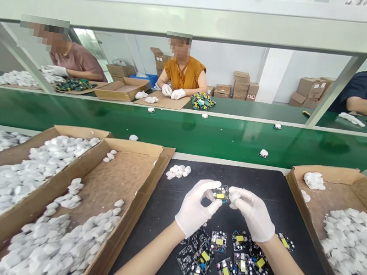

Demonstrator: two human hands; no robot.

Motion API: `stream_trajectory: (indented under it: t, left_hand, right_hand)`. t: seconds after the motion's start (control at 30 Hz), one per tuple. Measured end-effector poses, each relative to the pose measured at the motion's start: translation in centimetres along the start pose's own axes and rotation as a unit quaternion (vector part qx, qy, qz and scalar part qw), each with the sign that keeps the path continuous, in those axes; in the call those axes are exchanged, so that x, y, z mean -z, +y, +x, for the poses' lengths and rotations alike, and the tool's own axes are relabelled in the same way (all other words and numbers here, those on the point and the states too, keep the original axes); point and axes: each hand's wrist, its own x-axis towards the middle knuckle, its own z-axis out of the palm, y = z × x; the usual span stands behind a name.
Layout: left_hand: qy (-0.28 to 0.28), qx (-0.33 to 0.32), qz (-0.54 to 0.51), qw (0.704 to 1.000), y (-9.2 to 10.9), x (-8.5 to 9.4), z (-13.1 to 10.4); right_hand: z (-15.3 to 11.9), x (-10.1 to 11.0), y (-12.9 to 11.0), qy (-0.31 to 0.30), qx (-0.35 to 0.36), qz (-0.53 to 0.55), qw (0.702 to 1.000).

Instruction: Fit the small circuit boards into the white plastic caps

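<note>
Both of my hands wear white gloves and meet above the black mat. My left hand (197, 207) pinches a small circuit board (221, 193) with a yellow component between thumb and fingers. At the board's right edge, my right hand (255, 214) holds a white piece (234, 200) between thumb and fingertips. Beneath and in front of my hands lie several more circuit boards (225, 273), some face up with yellow parts, a few turned over. A small cluster of white pieces (178, 171) rests on the mat to the left of my hands.
Cardboard trays of white pieces stand at left (155, 170) and right (292, 185). Beyond the mat runs a green conveyor (184, 130) bearing a few boards topped with white pieces. A metal frame (202, 19) crosses above. Several people sit across the line.
</note>
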Motion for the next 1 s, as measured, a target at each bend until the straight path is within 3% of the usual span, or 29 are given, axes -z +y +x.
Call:
stream_trajectory:
  t: [0.37,0.5,0.63,0.83,1.0]
  left_hand:
    - [-0.008,-0.114,0.132,0.985,1.2,0.1,-0.2]
    - [-0.008,-0.111,0.134,0.985,1.8,0.4,-0.3]
    - [-0.029,-0.123,0.135,0.983,2.0,0.7,-0.4]
    - [-0.069,-0.144,0.134,0.978,1.9,0.7,-0.2]
    - [-0.022,-0.175,0.163,0.971,2.1,0.6,-0.2]
  right_hand:
    - [-0.2,-1.1,0.3,0.004,0.082,-0.101,0.991]
    - [-0.3,-1.0,-0.1,-0.035,0.002,0.007,0.999]
    - [-0.7,-1.2,-1.0,-0.116,-0.113,0.094,0.982]
    - [-1.0,-1.2,-0.9,-0.091,-0.084,0.075,0.989]
    - [-1.1,-1.4,-0.6,-0.108,-0.083,0.095,0.986]
